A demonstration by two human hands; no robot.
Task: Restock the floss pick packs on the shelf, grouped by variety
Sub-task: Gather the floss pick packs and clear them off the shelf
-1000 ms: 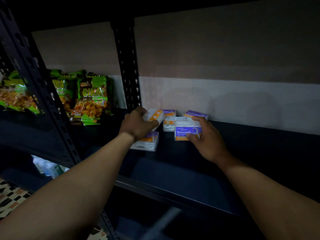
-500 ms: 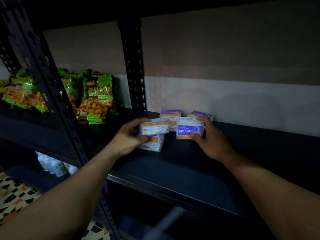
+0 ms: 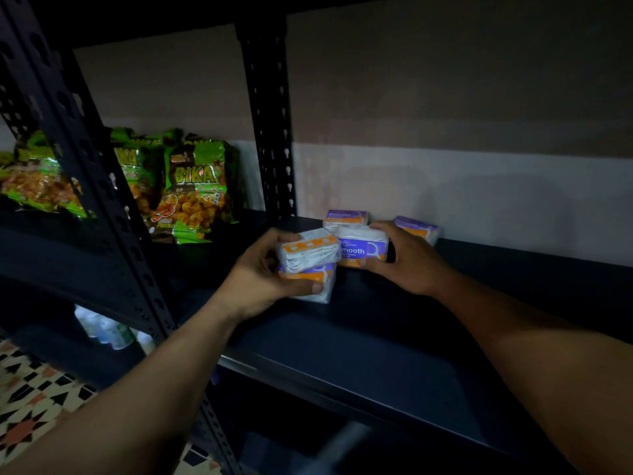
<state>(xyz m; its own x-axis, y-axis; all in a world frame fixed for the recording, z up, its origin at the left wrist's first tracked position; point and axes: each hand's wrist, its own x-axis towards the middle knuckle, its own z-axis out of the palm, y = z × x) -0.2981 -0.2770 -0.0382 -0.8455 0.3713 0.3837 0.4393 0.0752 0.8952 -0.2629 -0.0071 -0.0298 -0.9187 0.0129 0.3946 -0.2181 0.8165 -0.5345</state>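
Note:
Several small floss pick packs with purple and orange labels sit near the back of a dark shelf (image 3: 359,341). My left hand (image 3: 260,279) grips a stack of two packs: an upper one (image 3: 308,253) showing white picks and a lower one (image 3: 315,286) held by my thumb. My right hand (image 3: 407,262) holds a pack marked "Smooth" (image 3: 363,248) from its right side, close against the stack. Behind stand one more pack (image 3: 346,217) and another (image 3: 416,228) partly hidden by my right hand.
Green snack bags (image 3: 191,190) fill the neighbouring shelf bay on the left, behind a perforated black upright (image 3: 270,132). A second upright (image 3: 85,159) crosses the left foreground. White bottles (image 3: 109,330) stand on a lower shelf. Patterned floor tiles (image 3: 30,389) show at bottom left.
My left hand has turned and closed round both stacked packs, drawing them right against the "Smooth" pack. My right hand stayed on that pack. The view has shifted slightly.

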